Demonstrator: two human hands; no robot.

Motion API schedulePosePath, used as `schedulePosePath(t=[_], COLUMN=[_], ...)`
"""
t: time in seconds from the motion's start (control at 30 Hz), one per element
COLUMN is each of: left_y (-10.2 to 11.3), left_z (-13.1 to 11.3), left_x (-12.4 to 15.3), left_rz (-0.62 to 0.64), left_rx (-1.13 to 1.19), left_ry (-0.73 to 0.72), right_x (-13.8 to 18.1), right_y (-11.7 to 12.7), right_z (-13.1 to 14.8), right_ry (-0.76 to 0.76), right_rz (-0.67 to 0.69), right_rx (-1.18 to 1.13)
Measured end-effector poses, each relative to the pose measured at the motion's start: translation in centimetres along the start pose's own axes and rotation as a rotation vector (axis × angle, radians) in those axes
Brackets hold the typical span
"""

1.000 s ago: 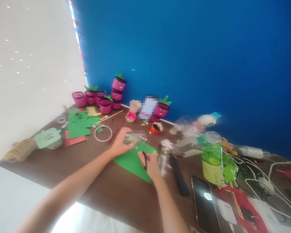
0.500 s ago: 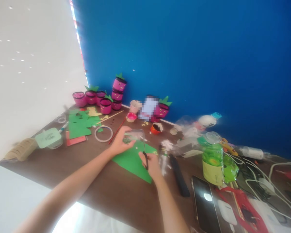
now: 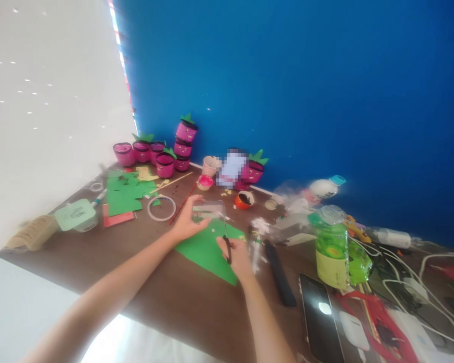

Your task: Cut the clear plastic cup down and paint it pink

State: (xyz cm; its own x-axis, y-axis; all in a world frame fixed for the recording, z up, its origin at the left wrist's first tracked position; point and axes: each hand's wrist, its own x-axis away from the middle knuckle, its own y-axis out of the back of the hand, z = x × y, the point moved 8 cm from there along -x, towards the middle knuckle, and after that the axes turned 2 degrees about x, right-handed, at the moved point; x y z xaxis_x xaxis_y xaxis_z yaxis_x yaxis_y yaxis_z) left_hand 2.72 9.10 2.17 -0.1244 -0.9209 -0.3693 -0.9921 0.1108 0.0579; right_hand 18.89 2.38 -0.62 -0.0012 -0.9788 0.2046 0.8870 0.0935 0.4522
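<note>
My left hand (image 3: 187, 222) grips a clear, see-through plastic piece (image 3: 211, 207) by its left side, thumb below and fingers above. Whether it is a flat sheet or a shallow box, I cannot tell. In my right hand (image 3: 239, 256) is a pair of scissors (image 3: 227, 249) with black handles, blades pointing away from me. The blades stand at the plastic's right edge; blur hides how far apart they are. Beneath both hands lies a green sheet of paper (image 3: 208, 259) with small pale scraps on it.
Tape roll (image 3: 161, 208), red stick (image 3: 182, 203) and cut green paper (image 3: 123, 194) lie left. Magenta cups (image 3: 165, 165) with green leaf tops stand behind, near an orange cup (image 3: 244, 200). Rightward are a black bar (image 3: 280, 275), phone (image 3: 320, 317), green bottle (image 3: 331, 257) and cables.
</note>
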Motion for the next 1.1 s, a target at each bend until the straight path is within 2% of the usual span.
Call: schedulePosePath(t=[0.17,0.37,0.7,1.1], left_y=[0.2,-0.3,-0.9,-0.5], left_z=[0.3,1.5,1.3,1.0], left_x=[0.0,0.4,0.9,0.7], left_rz=[-0.023,-0.056,-0.049,-0.092], left_rx=[0.092,0.161,0.191,0.178], left_ry=[0.085,0.312,0.323,0.336], right_x=[0.0,-0.2,0.0,-0.1], right_y=[-0.2,-1.0,-1.0,-0.5], right_z=[-0.3,-1.1,-0.6,-0.4], right_ry=[0.003,0.024,0.015,0.009], right_rz=[-0.002,0.060,0.065,0.013], right_rx=[0.002,-0.034,-0.015,0.018])
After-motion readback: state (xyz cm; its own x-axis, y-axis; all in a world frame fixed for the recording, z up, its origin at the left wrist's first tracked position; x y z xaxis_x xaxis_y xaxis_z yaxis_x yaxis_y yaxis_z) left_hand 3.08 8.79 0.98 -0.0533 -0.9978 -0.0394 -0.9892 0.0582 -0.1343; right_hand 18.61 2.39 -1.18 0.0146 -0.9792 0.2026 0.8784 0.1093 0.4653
